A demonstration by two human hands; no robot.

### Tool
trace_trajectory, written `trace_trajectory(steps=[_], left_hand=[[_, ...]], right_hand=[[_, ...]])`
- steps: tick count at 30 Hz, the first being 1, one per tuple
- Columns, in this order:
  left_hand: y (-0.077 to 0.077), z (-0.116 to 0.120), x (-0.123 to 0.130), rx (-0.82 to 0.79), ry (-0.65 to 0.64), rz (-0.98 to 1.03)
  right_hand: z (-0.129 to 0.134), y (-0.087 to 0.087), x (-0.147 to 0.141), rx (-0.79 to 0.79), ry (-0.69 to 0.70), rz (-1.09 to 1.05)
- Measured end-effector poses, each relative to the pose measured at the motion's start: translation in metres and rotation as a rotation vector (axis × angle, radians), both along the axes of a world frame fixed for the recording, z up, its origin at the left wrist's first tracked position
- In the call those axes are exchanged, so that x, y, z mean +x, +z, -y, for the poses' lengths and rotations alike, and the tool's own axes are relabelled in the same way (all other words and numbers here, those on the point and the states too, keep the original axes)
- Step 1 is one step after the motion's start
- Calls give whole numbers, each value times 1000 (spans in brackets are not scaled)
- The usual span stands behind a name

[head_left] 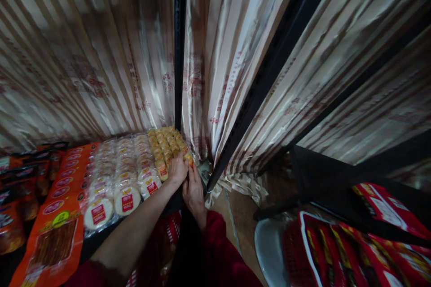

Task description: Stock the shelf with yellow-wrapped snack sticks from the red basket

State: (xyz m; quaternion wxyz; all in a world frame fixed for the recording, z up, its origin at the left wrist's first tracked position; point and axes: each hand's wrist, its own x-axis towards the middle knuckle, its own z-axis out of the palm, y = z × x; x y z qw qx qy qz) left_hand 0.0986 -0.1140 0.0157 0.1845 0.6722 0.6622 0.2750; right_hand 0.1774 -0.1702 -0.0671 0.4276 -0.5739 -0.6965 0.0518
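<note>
My left hand (178,169) reaches across to the right end of a block of small yellow-wrapped pastries (164,143), its fingers curled in over the front corner. My right hand (194,190) comes up beside it, fingers close together against the outer side of that corner. Between the fingertips of both hands shows a yellow-orange pastry packet (189,158). The fingertips are partly hidden and the picture is dim. Left of the yellow block stand rows of round white cakes (127,202) in clear wrappers with red labels.
Farther left are a long orange snack pack (55,228) and darker orange-black packets (16,197). A black shelf post (251,98) rises close right of my hands. Patterned curtains (101,54) hang behind. Red packets (353,255) fill a basket at lower right, beside a white rounded object (269,251).
</note>
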Motion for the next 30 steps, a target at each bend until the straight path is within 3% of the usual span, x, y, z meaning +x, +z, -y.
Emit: trace_trajectory(steps=[9, 17, 25, 30], left_hand=[[7, -14, 0, -41, -34, -60], [4, -19, -2, -5, -37, -23], [-8, -4, -2, 188, -13, 22], [-17, 7, -2, 187, -133, 24]], right_hand=[[-12, -2, 2, -35, -5, 17], [-14, -2, 3, -28, 10, 13], [-22, -2, 2, 17, 41, 16], [-24, -7, 3, 33, 77, 32]])
